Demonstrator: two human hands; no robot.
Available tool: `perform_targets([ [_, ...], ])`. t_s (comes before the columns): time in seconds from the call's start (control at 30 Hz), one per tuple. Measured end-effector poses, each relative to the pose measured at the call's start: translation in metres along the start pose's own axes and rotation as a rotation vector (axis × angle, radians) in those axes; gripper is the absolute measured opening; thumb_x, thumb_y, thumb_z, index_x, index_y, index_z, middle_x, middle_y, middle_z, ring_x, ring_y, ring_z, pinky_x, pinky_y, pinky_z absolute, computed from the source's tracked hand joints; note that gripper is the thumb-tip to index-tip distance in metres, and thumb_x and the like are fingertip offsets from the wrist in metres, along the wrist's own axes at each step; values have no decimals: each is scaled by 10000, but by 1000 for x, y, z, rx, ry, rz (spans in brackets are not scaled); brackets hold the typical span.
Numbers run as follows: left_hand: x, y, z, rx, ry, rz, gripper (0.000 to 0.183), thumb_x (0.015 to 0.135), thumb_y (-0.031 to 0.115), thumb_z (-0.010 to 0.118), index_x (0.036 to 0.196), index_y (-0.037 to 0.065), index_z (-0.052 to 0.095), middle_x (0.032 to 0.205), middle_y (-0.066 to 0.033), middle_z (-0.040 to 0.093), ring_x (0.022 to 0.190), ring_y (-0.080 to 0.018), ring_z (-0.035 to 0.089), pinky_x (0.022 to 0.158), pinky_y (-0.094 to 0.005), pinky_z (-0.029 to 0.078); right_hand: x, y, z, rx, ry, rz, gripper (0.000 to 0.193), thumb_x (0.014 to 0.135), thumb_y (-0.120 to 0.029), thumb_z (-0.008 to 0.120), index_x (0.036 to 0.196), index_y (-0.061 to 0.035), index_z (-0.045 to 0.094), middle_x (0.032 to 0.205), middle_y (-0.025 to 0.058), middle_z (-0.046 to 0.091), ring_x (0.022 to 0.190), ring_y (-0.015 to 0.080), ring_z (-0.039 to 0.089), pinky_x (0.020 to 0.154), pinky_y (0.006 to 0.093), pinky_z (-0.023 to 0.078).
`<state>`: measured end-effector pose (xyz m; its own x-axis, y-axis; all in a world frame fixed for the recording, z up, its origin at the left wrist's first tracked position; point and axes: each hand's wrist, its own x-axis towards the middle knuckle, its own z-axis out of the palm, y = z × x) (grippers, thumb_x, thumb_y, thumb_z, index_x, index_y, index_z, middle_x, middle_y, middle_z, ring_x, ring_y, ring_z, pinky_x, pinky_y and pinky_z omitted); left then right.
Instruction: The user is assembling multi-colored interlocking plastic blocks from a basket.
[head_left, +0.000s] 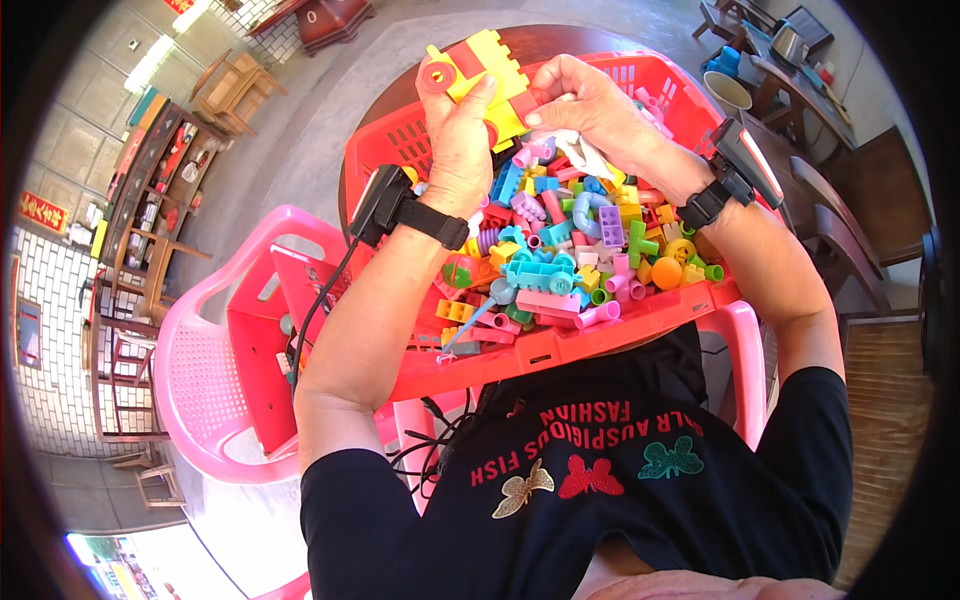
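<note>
My left hand [458, 135] is closed around a yellow and red toy block vehicle [497, 62] with round red wheels, raised over the far part of a red plastic basket [480, 372]. Bunched under my right hand [603, 112] is a white cloth [584, 153]. The right fingers are bent and touch the toy's right side. Below both hands, the basket is full of colourful plastic building blocks [612, 226]. Near its front lie a light-blue toy block car base [542, 273] and a pink block [548, 303].
The basket rests on a round dark wooden table [590, 40]. A pink plastic chair [205, 390] with a red box [262, 350] on it stands at the left. Wooden chairs [835, 235] are close on the right. A black cable [318, 300] hangs beside my left forearm.
</note>
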<state>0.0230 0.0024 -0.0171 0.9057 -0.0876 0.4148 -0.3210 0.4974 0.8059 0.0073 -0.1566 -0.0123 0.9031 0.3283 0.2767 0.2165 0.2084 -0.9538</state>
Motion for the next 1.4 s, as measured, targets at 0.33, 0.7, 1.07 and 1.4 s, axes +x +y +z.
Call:
perform_targets([
  [0.33, -9, 18, 18, 39, -126, 88, 392, 882, 59, 506, 1259, 54, 396, 1187, -102, 516, 1082, -232, 529, 924, -370, 449, -6, -16, -3, -57, -51, 9, 314, 736, -27, 703, 928, -35, 455, 790, 77, 587, 665, 117, 594, 528, 215, 456],
  [0.7, 1, 27, 4, -123, -166, -95, 379, 805, 9, 595, 1165, 27, 481, 1073, -86, 576, 996, -189, 577, 861, -332, 489, -4, -17, 8, -33, -21, -48, 364, 749, -109, 730, 924, -68, 414, 770, 56, 569, 635, 80, 584, 444, 183, 424],
  [1.07, 2, 27, 2, -59, -250, -77, 421, 782, 3, 623, 1179, 13, 483, 1076, -83, 579, 1000, -181, 573, 871, -328, 479, -8, -27, 12, 4, -79, 75, 449, 705, -94, 759, 1005, -30, 431, 811, 44, 522, 698, 115, 587, 592, 220, 494],
  [1.4, 2, 24, -3, -276, -218, -346, 439, 904, 306, 504, 1260, 60, 429, 1179, -103, 536, 1090, -250, 531, 958, -413, 426, -12, -27, 18, 82, -121, 128, 811, 644, -72, 788, 1282, -1, 293, 1059, 106, 507, 926, 156, 564, 749, 268, 493],
])
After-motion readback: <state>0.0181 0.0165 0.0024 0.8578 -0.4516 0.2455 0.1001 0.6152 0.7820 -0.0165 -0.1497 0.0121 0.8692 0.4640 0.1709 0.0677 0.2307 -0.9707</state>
